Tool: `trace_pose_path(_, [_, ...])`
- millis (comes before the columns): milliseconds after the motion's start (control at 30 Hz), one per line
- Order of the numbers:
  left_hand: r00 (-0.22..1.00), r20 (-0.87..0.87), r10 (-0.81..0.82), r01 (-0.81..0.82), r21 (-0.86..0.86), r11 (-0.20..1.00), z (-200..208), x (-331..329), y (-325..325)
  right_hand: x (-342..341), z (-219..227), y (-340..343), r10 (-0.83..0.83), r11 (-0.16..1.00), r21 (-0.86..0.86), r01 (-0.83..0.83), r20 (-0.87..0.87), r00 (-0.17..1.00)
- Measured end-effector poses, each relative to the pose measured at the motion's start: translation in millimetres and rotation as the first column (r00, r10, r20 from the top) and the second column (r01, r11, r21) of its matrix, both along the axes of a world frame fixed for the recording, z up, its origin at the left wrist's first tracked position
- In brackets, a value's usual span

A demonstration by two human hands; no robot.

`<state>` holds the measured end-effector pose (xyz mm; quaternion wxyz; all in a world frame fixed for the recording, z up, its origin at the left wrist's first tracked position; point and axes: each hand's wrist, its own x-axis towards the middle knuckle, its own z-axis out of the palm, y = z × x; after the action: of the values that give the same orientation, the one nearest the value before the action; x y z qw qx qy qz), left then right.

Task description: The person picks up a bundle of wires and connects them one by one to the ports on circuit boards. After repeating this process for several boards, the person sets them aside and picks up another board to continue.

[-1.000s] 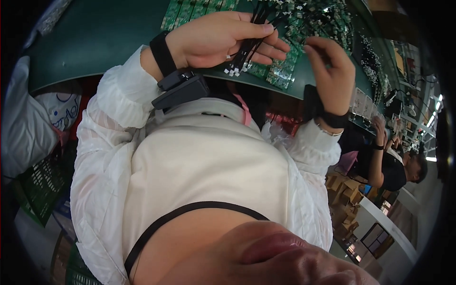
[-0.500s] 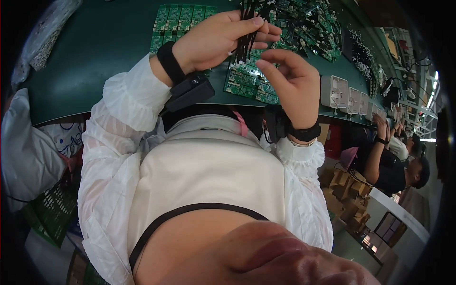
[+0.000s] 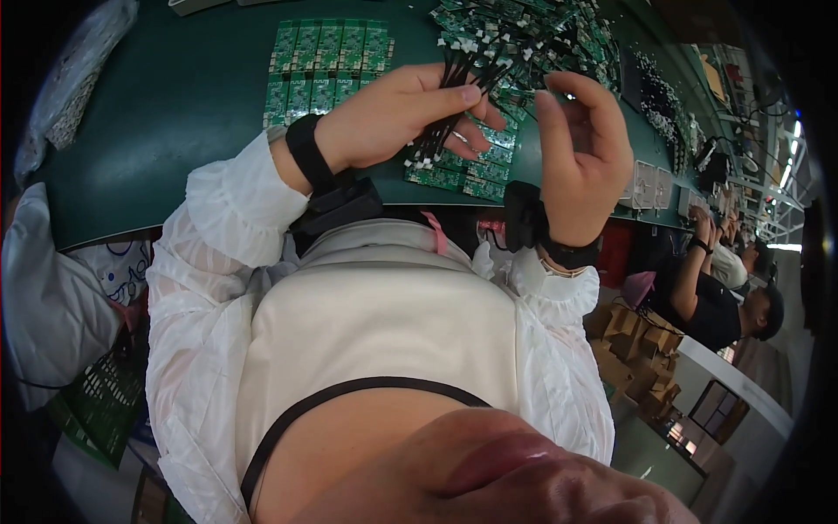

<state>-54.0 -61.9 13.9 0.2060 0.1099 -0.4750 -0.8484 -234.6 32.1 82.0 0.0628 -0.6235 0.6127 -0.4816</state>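
My left hand (image 3: pixel 403 113) is closed around a bundle of thin black wires with small white plug ends (image 3: pixel 454 98), held over the dark green table (image 3: pixel 175 113). My right hand (image 3: pixel 583 148) is raised just to the right of the bundle, fingers curled and apart, with nothing clearly in it. Both wrists wear black bands. Below the bundle lies a green circuit board panel (image 3: pixel 454 173) at the table's near edge. Another green panel of small boards (image 3: pixel 325 59) lies to the left of my left hand.
A heap of green boards with wires (image 3: pixel 541 35) fills the far right of the table. White square parts (image 3: pixel 650 179) sit along the right edge. Other people (image 3: pixel 716 288) work further down the line at right. A white bag (image 3: pixel 83 79) lies at far left.
My left hand has kept hold of the wire bundle. My right hand moved in beside the bundle, then lifted a little away from it with its fingers apart. The view tilted, showing more table.
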Motion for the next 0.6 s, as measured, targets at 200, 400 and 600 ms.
trace_pose_path(200, [0.985, -0.164, 0.046, -0.018, 0.168, 0.986, -14.4, -9.0, 1.8, -0.2, -0.3, 8.9, 0.024, 0.974, 0.219, -0.052, 0.129, 0.991])
trace_pose_path(400, [0.962, -0.199, 0.185, -0.135, 0.24, 0.961, -13.9, -11.2, 2.0, 10.8, -15.4, 25.7, 0.108, 0.873, 0.434, -0.223, 0.274, 0.956])
trace_pose_path(600, [0.953, -0.223, 0.206, -0.143, 0.269, 0.953, -16.3, -16.6, 5.9, 23.6, -29.0, 18.6, 0.161, 0.932, 0.311, -0.184, 0.098, 0.982])
